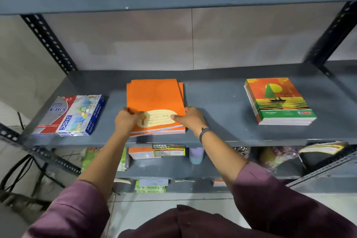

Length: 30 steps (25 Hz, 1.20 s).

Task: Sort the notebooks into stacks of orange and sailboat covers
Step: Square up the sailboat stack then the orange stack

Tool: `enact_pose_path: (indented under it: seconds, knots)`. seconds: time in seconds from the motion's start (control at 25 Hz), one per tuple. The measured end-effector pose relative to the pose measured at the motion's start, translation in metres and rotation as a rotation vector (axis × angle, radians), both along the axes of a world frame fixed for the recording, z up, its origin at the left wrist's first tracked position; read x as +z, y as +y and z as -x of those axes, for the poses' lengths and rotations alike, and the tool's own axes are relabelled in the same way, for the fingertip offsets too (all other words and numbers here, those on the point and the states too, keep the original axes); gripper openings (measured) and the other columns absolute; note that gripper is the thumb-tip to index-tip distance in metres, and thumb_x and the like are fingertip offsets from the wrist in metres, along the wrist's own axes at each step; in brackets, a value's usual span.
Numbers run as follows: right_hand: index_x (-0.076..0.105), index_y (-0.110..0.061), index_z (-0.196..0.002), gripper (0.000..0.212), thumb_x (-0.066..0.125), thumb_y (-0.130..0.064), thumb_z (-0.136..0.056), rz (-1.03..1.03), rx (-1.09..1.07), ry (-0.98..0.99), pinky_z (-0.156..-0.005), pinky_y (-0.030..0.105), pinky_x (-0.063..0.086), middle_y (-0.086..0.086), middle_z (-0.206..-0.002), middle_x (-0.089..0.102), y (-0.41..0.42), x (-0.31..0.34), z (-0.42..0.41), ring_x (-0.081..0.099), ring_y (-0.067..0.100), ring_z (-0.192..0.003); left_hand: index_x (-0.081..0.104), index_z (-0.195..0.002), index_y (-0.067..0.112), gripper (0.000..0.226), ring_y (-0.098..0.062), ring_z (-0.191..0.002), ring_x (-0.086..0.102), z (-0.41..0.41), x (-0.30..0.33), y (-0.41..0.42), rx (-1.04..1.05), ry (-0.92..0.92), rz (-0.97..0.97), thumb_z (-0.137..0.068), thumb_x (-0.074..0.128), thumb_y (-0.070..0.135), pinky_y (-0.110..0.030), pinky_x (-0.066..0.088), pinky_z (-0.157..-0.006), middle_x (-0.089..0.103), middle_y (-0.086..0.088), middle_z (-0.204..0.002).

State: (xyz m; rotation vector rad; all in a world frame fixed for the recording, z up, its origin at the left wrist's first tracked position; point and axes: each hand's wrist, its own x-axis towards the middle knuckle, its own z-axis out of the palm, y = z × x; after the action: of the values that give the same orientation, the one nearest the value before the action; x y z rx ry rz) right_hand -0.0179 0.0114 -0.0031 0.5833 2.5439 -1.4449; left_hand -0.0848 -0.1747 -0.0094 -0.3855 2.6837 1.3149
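A stack of orange notebooks [154, 98] lies in the middle of the grey shelf [216, 102], its top cover showing a cream oval label. My left hand [126, 120] grips the stack's near left corner. My right hand [190, 120] holds the near right corner, fingers over the label's edge. The stack's upper notebooks sit slightly askew. A stack of sailboat-cover notebooks [278, 100] lies flat at the shelf's right, apart from both hands.
Two boxes of oil pastels [71, 115] lie at the shelf's left. Slotted black uprights [48, 40] frame the bay, with another grey shelf above. Lower shelves hold orange notebooks [143, 152], a pastel bottle [196, 155] and mixed stationery. Black cables [21, 172] hang at the lower left.
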Motion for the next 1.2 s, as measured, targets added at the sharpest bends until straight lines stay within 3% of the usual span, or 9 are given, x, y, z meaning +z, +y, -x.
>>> enact_pose_path:
  seconds: [0.16,0.28,0.4,0.48,0.6,0.8,1.0,1.2]
  knots:
    - [0.070,-0.016,-0.101,0.036,0.075,-0.039,-0.073,0.009,-0.031,0.011,-0.095,0.044,0.051,0.007,-0.107,0.074,0.002,-0.007,-0.011,0.066,0.029,-0.103,0.056,-0.107,0.006,0.037,-0.033,-0.105,0.058,0.009,0.004,0.005,-0.189,-0.023,-0.031,-0.079,0.068,0.026,-0.042,0.048,-0.092,0.063,-0.018,-0.114]
    - [0.062,-0.018,-0.116,0.059,0.083,-0.034,-0.064,-0.033,0.156,-0.070,-0.102,0.046,0.045,0.005,-0.122,0.067,0.005,-0.006,-0.013,0.060,0.027,-0.116,0.052,-0.086,0.022,0.041,-0.017,-0.086,0.055,0.007,0.015,-0.013,-0.434,-0.130,-0.036,-0.062,0.081,0.039,-0.028,0.046,-0.073,0.060,-0.003,-0.095]
    - [0.050,-0.014,-0.127,0.078,0.086,-0.029,-0.060,-0.260,0.234,-0.142,-0.103,0.047,0.043,0.006,-0.131,0.060,0.003,-0.001,-0.007,0.055,0.028,-0.121,0.034,-0.127,0.016,0.090,-0.015,-0.108,0.045,0.000,0.013,-0.034,-0.683,-0.165,0.113,-0.055,0.087,0.015,-0.025,0.036,-0.090,0.047,0.005,-0.117]
    - [0.051,-0.011,-0.125,0.077,0.087,-0.031,-0.060,-0.375,0.232,-0.176,-0.100,0.045,0.046,0.008,-0.128,0.061,0.003,0.007,-0.002,0.056,0.029,-0.118,0.029,-0.133,0.012,0.095,-0.024,-0.114,0.049,-0.004,0.006,-0.037,-0.677,-0.054,0.194,-0.056,0.086,0.008,-0.029,0.038,-0.094,0.051,-0.002,-0.120]
    - [0.053,-0.010,-0.120,0.073,0.087,-0.033,-0.059,-0.449,0.255,-0.224,-0.098,0.043,0.048,0.009,-0.125,0.063,0.004,0.018,0.002,0.057,0.030,-0.116,0.038,-0.129,0.008,0.084,-0.034,-0.112,0.055,-0.007,0.002,-0.037,-0.599,0.059,0.314,-0.059,0.084,0.015,-0.035,0.043,-0.088,0.058,-0.014,-0.125]
    - [0.059,-0.007,-0.112,0.067,0.087,-0.037,-0.059,-0.555,0.222,-0.193,-0.093,0.040,0.051,0.012,-0.119,0.064,0.000,0.016,-0.003,0.058,0.031,-0.112,0.051,-0.120,0.004,0.074,-0.033,-0.108,0.061,-0.014,-0.008,-0.044,-0.452,0.127,0.236,-0.056,0.086,0.015,-0.037,0.048,-0.086,0.064,-0.016,-0.121]
    - [0.059,-0.007,-0.106,0.062,0.087,-0.036,-0.059,-0.557,0.199,-0.164,-0.079,0.033,0.050,0.011,-0.115,0.066,-0.001,0.016,-0.004,0.062,0.030,-0.105,0.048,-0.126,0.002,0.083,-0.033,-0.111,0.059,-0.010,-0.004,-0.043,-0.410,0.064,0.177,-0.053,0.087,0.011,-0.046,0.047,-0.095,0.061,-0.017,-0.126]
    - [0.061,-0.008,-0.102,0.053,0.084,-0.035,-0.063,-0.622,0.164,-0.110,-0.069,0.032,0.048,0.011,-0.109,0.068,-0.005,0.010,-0.011,0.064,0.029,-0.099,0.053,-0.119,0.006,0.071,-0.032,-0.103,0.063,-0.014,-0.002,-0.045,-0.456,0.115,0.266,-0.057,0.085,0.019,-0.038,0.050,-0.086,0.067,-0.015,-0.117]
